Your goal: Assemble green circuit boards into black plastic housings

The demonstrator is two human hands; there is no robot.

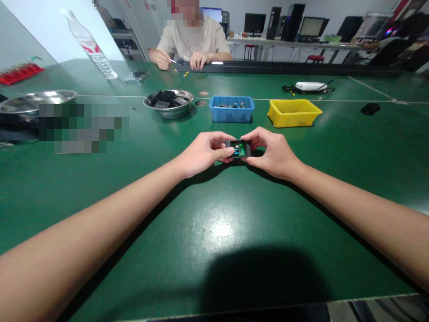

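Observation:
Between my two hands is a small black plastic case, its face showing a green circuit board and blue wires inside. My left hand grips the left end, with the thumb lying over the front near the wires. At the other end, my right hand pinches the case between thumb and fingers. The case is held just above the green table, a little nearer than the bins. Some of the left fingers are hidden behind the case.
Beyond my hands stand a metal bowl of black parts, a blue bin of small metal pieces and a yellow bin. A plastic bottle and metal tray are left. Across the green table sits a person.

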